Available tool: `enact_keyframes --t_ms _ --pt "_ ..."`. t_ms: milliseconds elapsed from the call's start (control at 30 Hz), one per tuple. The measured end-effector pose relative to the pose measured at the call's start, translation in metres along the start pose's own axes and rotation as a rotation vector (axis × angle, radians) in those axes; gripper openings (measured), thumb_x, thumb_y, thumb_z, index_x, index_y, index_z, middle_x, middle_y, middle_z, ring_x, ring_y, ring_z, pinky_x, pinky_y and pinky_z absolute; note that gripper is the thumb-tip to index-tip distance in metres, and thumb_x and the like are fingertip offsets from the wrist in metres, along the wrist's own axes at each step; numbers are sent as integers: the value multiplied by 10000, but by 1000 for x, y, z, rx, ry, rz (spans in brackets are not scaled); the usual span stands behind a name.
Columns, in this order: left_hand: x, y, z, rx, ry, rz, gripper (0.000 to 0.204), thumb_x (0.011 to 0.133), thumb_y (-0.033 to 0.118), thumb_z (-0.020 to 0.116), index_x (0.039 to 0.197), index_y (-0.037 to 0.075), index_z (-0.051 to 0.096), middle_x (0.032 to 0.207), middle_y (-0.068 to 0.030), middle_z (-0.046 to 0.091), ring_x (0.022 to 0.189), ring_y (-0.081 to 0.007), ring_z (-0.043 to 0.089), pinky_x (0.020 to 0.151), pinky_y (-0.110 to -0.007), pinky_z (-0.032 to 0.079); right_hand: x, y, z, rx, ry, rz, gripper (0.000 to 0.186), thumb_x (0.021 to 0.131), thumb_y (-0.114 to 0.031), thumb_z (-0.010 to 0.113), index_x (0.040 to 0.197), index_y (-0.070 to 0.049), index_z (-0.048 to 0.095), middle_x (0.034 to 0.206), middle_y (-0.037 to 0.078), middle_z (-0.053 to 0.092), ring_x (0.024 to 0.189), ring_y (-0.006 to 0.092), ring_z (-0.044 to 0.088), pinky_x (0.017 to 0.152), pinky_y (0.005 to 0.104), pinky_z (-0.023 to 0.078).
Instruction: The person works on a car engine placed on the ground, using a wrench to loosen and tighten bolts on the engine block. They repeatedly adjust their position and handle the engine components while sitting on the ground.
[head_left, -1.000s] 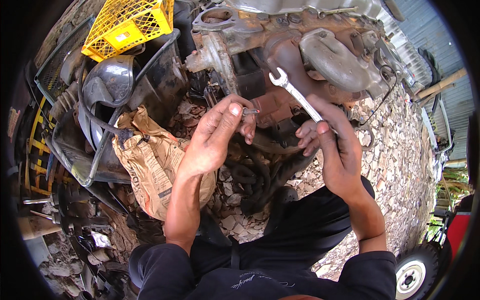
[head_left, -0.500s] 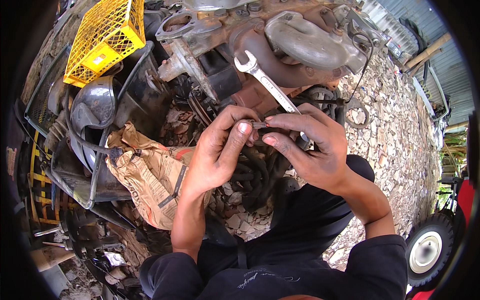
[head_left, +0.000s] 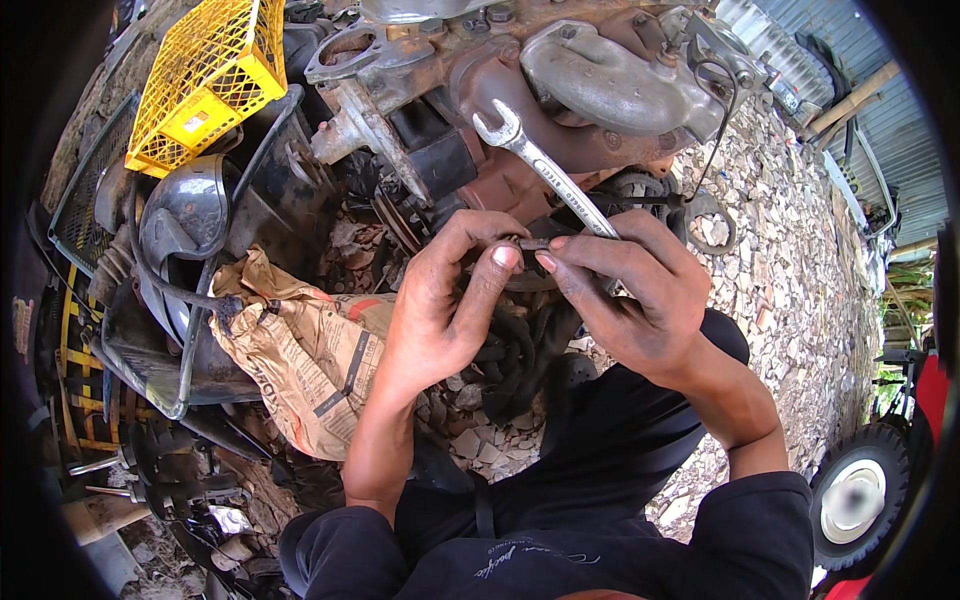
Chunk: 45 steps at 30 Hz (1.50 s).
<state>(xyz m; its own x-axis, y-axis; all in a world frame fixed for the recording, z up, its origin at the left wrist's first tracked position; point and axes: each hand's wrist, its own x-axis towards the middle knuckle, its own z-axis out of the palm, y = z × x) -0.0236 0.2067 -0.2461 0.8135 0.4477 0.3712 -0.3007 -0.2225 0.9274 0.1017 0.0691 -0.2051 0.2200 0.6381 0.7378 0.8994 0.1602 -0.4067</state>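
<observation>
A small dark bolt is pinched between my two hands. My left hand grips one end with thumb and forefinger, its other fingers curled behind. My right hand pinches the other end with thumb and fingertips. It also keeps a silver combination wrench tucked in its fingers. The wrench's open jaw points up and left, and its lower end is partly hidden by the hand. Beyond the hands stands a large, rusty engine with a grey cast manifold.
To the left, a yellow plastic crate sits over dark metal and plastic parts. A crumpled brown paper sack lies beside my left forearm. Broken stone covers the ground at right, where a wheel with a black tyre stands.
My hands have drawn slightly apart, and more of the bolt shows between the fingertips. The right hand has shifted a little right, and the wrench has turned slightly, showing its broad face.
</observation>
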Motion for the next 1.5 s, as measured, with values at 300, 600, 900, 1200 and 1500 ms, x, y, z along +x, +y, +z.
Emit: enact_keyframes --t_ms 300,600,900,1200,1500 --pt "-1 -3 -2 -335 -5 -154 216 1026 153 486 1122 -18 577 898 -24 587 828 -79 545 727 -236 462 4 -2 -3 125 31 112 162 784 28 733 924 -21 667 781 61 637 605 106 578 491 235 435" --pt "10 -4 -17 -229 169 -58 193 971 127 581 1112 -4 564 852 -50 603 763 -109 547 693 -253 452 6 -2 -5 92 -136 315 124 828 -16 701 949 4 675 755 113 625 609 195 617 545 292 473" --pt "100 30 -40 574 370 320 178 800 60 762 951 16 679 757 -29 664 675 -67 600 646 -220 478 -5 14 -15 45 -307 355 101 855 -39 671 944 6 679 778 123 621 604 233 595 557 314 457" --pt "172 25 -48 1136 219 462 157 796 157 698 937 93 725 881 -111 690 852 -315 655 747 -399 512 -6 14 -21 76 -370 269 93 816 -111 707 878 -49 677 725 86 596 650 277 607 564 376 499" --pt "162 15 -35 1296 317 386 220 804 141 695 1018 133 743 945 -67 680 942 -268 627 829 -381 489 -10 19 -26 59 -408 262 99 846 -118 681 901 -36 673 748 103 602 678 294 615 579 390 503"
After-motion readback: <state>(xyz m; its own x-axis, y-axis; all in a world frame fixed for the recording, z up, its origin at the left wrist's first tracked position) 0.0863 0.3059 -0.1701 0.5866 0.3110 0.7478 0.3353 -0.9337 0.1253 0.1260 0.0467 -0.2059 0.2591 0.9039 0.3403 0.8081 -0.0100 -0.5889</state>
